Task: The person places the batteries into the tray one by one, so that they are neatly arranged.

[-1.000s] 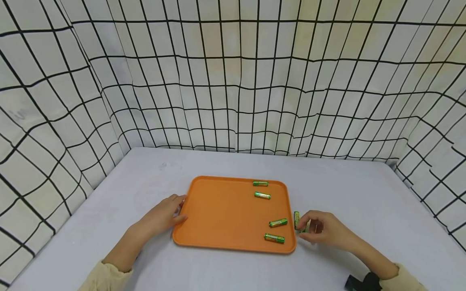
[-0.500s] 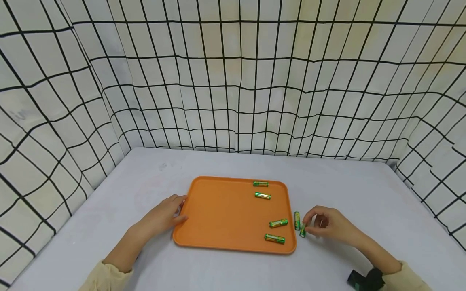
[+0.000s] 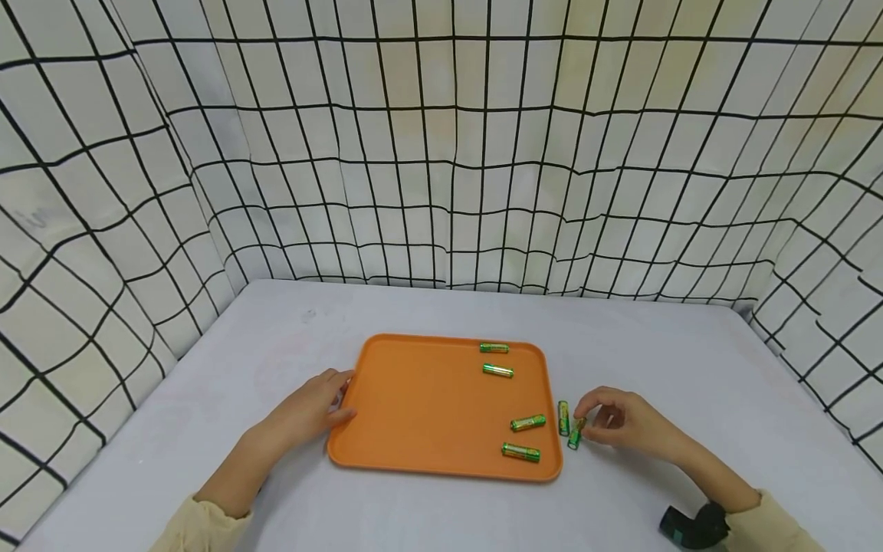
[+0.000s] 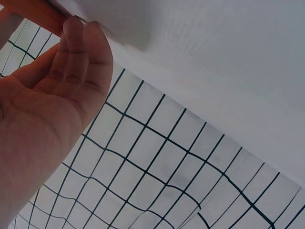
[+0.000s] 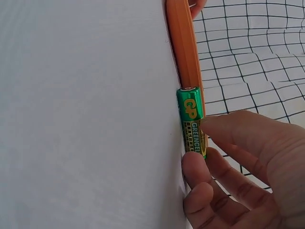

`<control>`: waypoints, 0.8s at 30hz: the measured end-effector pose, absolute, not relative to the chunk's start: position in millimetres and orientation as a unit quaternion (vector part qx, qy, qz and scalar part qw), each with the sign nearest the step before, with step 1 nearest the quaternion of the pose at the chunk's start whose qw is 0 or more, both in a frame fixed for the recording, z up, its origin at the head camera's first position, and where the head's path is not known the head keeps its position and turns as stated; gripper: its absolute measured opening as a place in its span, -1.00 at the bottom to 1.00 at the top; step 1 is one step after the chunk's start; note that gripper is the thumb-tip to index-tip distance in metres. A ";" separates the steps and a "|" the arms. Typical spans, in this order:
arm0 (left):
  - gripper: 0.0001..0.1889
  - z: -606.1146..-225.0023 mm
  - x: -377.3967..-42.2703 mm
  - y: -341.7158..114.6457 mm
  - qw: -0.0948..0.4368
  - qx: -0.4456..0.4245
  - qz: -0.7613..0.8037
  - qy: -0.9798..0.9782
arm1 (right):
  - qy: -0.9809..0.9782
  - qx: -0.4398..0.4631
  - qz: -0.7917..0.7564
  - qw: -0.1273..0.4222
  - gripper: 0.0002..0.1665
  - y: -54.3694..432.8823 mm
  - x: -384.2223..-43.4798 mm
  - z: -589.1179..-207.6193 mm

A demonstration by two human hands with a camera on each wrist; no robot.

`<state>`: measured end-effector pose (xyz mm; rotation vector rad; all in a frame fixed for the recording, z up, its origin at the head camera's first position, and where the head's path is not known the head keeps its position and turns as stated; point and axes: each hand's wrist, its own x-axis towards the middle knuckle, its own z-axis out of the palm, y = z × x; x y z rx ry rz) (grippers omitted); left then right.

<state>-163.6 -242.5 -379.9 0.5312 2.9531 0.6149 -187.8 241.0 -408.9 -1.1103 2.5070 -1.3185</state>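
Note:
An orange rectangular tray [image 3: 428,406] lies on the white table, with my left hand [image 3: 313,402] gripping its left edge. In the left wrist view, the left fingers [image 4: 76,62] bend in against the orange rim. Just right of the tray, my right hand [image 3: 628,422] pinches a green GP battery [image 3: 576,435] between thumb and fingers. The right wrist view shows this battery [image 5: 191,112] lengthwise, with the thumb on its side and fingertips at its lower end. Another green battery [image 3: 563,418] lies between it and the tray's right edge.
On the tray's right side lie several green batteries: one at the far rim [image 3: 494,348], one below it [image 3: 497,370], and two nearer the front, an upper one [image 3: 527,422] and a lower one [image 3: 520,452]. White walls with a black grid [image 3: 448,153] enclose the table [image 3: 441,514].
My right hand has drawn slightly right, away from the tray, uncovering the two batteries beside it. The battery at its fingertips has turned and shifted slightly. The left hand and tray stay put.

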 end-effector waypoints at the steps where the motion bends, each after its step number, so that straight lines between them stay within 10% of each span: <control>1: -0.36 -379.4 -163.4 -242.6 0.039 0.175 0.201 0.963 | 0.824 -0.363 -0.432 0.051 -0.78 241.3 -188.0 -409.0; 24: -0.36 -379.9 -164.5 -242.6 0.035 0.179 0.195 0.964 | 0.819 -0.359 -0.429 0.130 -0.82 245.5 -189.7 -403.9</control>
